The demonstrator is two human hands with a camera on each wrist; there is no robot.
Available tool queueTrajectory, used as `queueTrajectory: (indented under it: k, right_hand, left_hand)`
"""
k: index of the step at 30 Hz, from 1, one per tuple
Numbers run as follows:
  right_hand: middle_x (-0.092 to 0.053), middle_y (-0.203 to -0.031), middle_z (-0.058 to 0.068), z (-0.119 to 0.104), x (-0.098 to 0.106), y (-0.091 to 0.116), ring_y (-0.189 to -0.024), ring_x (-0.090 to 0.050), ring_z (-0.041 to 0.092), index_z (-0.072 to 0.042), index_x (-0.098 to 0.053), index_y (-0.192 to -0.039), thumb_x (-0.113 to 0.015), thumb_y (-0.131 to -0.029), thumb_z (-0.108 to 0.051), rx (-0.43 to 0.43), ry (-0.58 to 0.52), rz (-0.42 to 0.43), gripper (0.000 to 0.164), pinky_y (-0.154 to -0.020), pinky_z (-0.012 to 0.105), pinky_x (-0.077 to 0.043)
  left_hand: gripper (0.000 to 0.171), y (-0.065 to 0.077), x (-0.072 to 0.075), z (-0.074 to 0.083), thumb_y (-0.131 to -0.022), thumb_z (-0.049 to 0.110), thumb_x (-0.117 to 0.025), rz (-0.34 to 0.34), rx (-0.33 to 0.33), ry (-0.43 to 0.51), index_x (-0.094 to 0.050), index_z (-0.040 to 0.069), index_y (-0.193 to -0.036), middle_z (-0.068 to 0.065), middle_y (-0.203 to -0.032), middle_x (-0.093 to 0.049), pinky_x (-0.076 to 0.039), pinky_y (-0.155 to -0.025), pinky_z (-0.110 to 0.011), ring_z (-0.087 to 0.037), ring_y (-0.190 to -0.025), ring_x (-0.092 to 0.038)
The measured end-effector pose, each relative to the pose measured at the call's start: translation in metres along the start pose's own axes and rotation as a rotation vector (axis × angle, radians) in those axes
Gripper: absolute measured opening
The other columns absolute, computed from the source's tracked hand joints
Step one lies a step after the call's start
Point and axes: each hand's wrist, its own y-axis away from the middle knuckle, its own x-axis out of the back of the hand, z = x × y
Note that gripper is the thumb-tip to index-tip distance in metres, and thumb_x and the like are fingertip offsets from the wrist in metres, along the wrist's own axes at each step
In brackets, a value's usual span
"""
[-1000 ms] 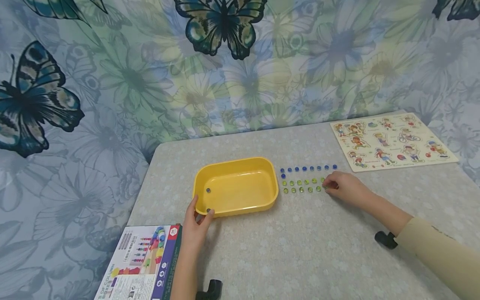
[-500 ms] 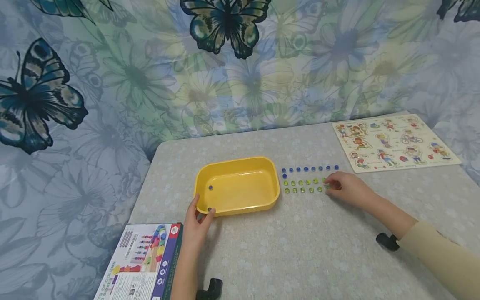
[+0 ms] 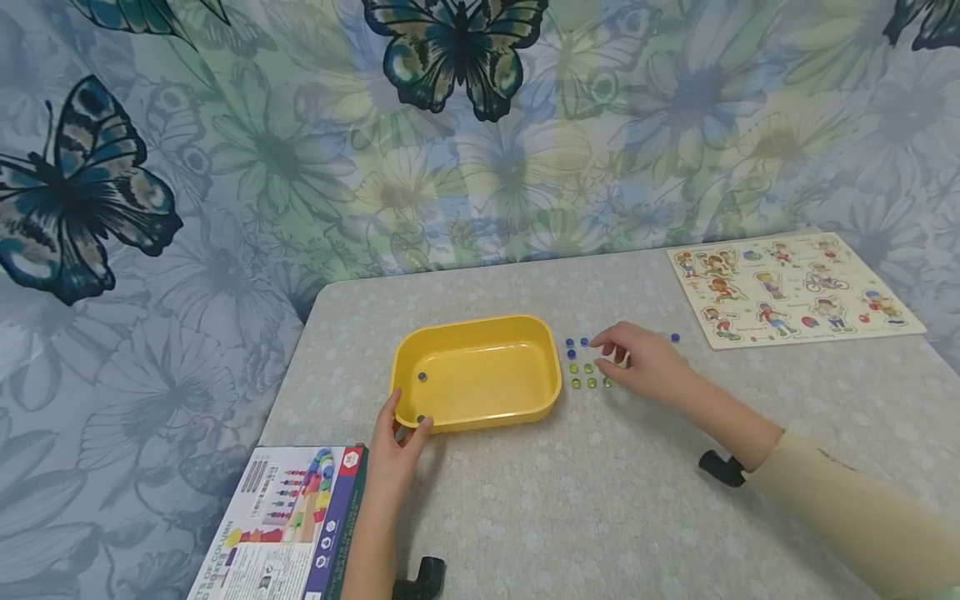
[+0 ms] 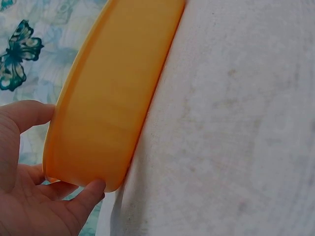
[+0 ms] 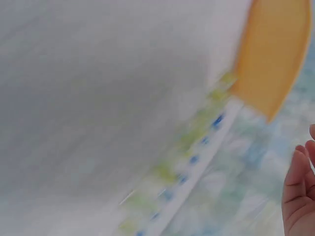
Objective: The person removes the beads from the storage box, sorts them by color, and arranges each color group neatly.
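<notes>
A yellow plastic tray (image 3: 487, 379) sits on the table. My left hand (image 3: 393, 462) grips its near left corner, with the thumb at the rim and the fingers against the wall (image 4: 98, 113) in the left wrist view. Two small dark gems lie in the tray, one of them (image 3: 422, 377) farther from that hand. Over the rows of small gems right of the tray hovers my right hand (image 3: 652, 367), fingers slightly bent and thumb apart, nothing visible between them. It hides part of the blue gems (image 3: 571, 354) and green gems (image 3: 588, 368). The right wrist view is blurred.
At the back right lies a pale picture board (image 3: 795, 292) with cartoon children. A printed toy box (image 3: 277, 525) stands at the near left, beside my left forearm. Behind the table (image 3: 540, 508) hangs a butterfly-patterned cloth (image 3: 510, 183).
My right hand has left the right end of the green rows and moved left toward the tray, up off the table. The left hand keeps its grip on the tray.
</notes>
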Motion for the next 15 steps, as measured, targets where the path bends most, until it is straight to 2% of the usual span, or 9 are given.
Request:
queueTrajectory:
  k: [4,9,15]
  right_hand:
    - [-0.057,-0.09,-0.002,-0.032,-0.021,-0.022,-0.074,-0.051,0.011,-0.01,-0.062,-0.113,-0.066,-0.087,-0.016,0.059,-0.07,-0.046,0.027,-0.06,0.025,-0.048]
    - [-0.061,-0.094,0.003,-0.065,-0.063,-0.053,-0.078,-0.055,0.011,-0.008,-0.062,-0.114,-0.066,-0.086,-0.017,0.123,-0.081,-0.137,0.03,-0.065,0.023,-0.048]
    - [-0.063,-0.101,0.001,-0.101,-0.115,-0.084,-0.084,-0.057,0.011,-0.01,-0.062,-0.118,-0.067,-0.086,-0.023,0.042,-0.064,-0.282,0.035,-0.074,0.024,-0.049]
  left_hand:
    - [0.075,0.0,0.0,-0.001,-0.087,0.042,-0.062,-0.001,0.009,0.002,-0.021,0.027,-0.148,-0.003,-0.153,-0.021,-0.037,-0.103,-0.038,-0.027,-0.134,-0.034]
    - [0.075,0.0,0.0,-0.002,-0.087,0.042,-0.063,-0.002,0.032,-0.001,-0.022,0.029,-0.148,-0.002,-0.153,-0.021,-0.037,-0.103,-0.037,-0.025,-0.135,-0.032]
    - [0.076,-0.001,0.0,-0.005,-0.087,0.041,-0.063,0.001,0.033,-0.009,-0.022,0.027,-0.148,-0.004,-0.153,-0.021,-0.036,-0.104,-0.039,-0.027,-0.135,-0.031]
